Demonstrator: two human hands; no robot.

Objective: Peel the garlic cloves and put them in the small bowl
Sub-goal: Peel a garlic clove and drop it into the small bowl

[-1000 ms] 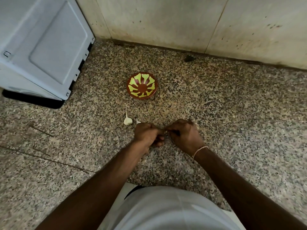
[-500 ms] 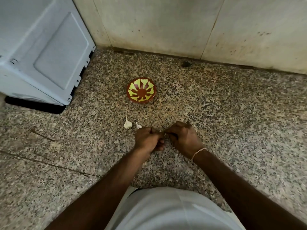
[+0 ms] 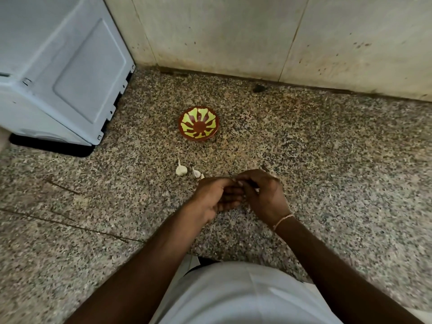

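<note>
While both hands hide one, 2 garlic cloves [image 3: 181,170] prob. unpeeled.

Whatever the left hand [image 3: 216,195] and right hand [image 3: 263,192] pinch stays hidden — fingers cover it.

No text, label, brand or number can be read anywhere.

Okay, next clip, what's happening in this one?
A person is working at something small with both hands, left hand and right hand meeting fingertip to fingertip over the stone counter. It is probably a garlic clove being peeled, though the fingers hide it. Two more cloves lie on the counter just beyond the left hand. The bowl farther back has nothing in it yet.
</note>
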